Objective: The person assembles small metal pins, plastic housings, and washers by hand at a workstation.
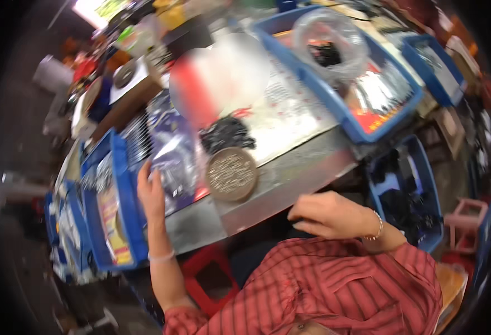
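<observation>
My left hand [151, 192] reaches to the left side of the table, beside the inner wall of a blue tray [127, 206] and next to a purple sheet under clear plastic [172, 145]. Its fingers are stretched out and apart, with nothing visible in them. Just past the fingertips lies a row of shiny metal parts [138, 137]. My right hand [332, 216] hangs before the table's front edge with its fingers curled together; whatever it may hold is hidden. Between the hands, a round bowl [231, 196] full of small metallic pieces sits near that edge. A heap of black small parts [227, 134] lies behind it.
At the far right of the table, a large blue tray [335, 103] holds a clear plastic bag [332, 42] and silvery parts. Another blue bin [432, 206] with dark contents stands low on my right. A red stool [192, 279] is below the table; boxes clutter the far left.
</observation>
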Motion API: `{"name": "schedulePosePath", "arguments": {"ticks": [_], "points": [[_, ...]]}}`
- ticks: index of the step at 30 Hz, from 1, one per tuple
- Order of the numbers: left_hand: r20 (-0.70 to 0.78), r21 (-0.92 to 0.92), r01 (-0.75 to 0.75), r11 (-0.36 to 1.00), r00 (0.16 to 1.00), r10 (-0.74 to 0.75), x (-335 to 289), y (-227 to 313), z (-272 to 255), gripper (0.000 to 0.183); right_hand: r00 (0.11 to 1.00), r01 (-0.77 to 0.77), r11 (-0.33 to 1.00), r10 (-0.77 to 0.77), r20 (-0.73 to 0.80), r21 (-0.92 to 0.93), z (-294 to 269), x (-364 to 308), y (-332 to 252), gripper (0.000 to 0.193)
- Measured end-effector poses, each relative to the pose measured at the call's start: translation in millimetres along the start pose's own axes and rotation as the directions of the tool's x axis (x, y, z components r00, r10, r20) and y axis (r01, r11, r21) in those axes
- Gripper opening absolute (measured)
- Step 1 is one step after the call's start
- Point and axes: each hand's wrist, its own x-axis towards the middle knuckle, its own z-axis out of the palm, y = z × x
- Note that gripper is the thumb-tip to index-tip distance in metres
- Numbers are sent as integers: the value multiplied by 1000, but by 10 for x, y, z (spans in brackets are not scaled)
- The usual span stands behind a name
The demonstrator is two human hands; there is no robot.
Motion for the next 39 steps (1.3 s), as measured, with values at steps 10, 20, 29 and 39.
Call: {"name": "schedulePosePath", "arguments": {"ticks": [10, 20, 29, 39], "points": [[13, -342, 52, 938, 999, -50, -1168, 550, 244, 32, 656, -514, 799, 132, -743, -313, -1325, -220, 417, 15], [-100, -357, -18, 934, 995, -19, -1303, 461, 333, 30, 867, -461, 681, 207, -454, -569, -2187, 28, 1320, 26], [-132, -338, -36, 941, 991, -9, -1330, 435, 365, 30, 849, -483, 539, 480, -219, -690, -2518, 275, 1830, 25], [-148, -366, -39, 930, 989, -17, -1327, 461, 377, 30, 843, -454, 519, 514, -160, -725, -2448, 239, 1551, 21]]}}
